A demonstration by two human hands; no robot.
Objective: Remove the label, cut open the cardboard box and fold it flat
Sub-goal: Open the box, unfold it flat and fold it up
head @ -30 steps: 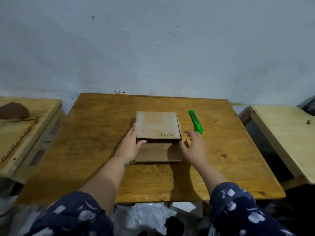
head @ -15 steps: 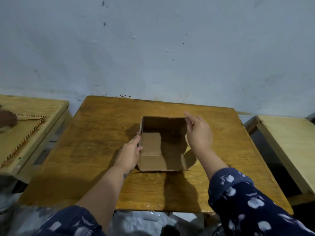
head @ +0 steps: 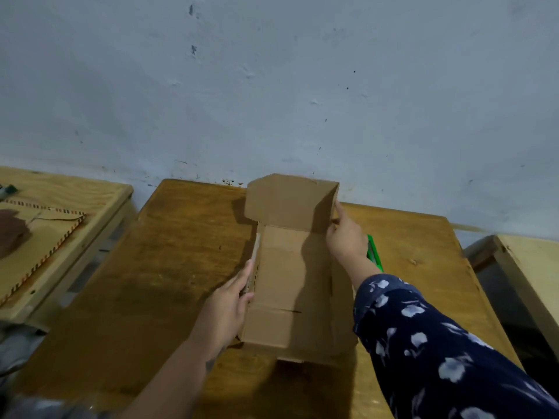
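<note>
Cardboard box (head: 290,285) lid raised, right hand (head: 346,237) pinching lid, left hand (head: 230,300) fingers straight against side

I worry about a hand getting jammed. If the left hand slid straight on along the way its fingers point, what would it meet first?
The left hand points away along the left wall of the brown cardboard box. It would probably keep sliding beside that wall; beyond lies bare wooden table, then the grey wall, though depth is unclear.
</note>
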